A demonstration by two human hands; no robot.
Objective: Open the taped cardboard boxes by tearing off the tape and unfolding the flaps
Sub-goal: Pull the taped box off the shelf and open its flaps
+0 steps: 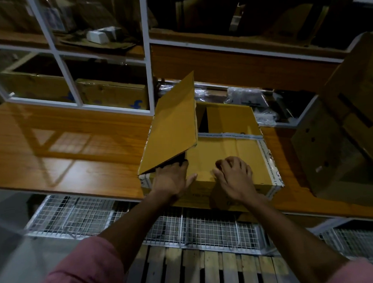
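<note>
box [226, 152]: brown cardboard, on wood table [70, 146], near edge overhanging slightly twd person; right of table centre
left flap [172, 125]: lifted, tilted up on the box's left side, underside facing cam
near flap [224, 159]: lies flat over the top, under both hands
far flap [229, 118]: tilted back, dark gap into box just left of it
tape [267, 157]: printed strip along right edge & corner, ragged; another strip across the seam at the far edge of the near flap
left hand [172, 180]: at near-left corner, fingertips tucked under the raised flap, thumb spread out on the near flap; fingers mostly hidden, so can't tell if they grip the flap or just push
right hand [234, 177]: on near flap, fingers curled down, knuckles up; pressing w/ fingertips, nothing seen held – grip unclear
sleeves [80, 272]: pink, both arms bare below the elbow
other boxes [331, 148]: dark cardboard stacked at right, on the table
shelf [147, 53]: white frame behind, cartons inside
below table: wire mesh [206, 228], wood pallet [208, 271]
</note>
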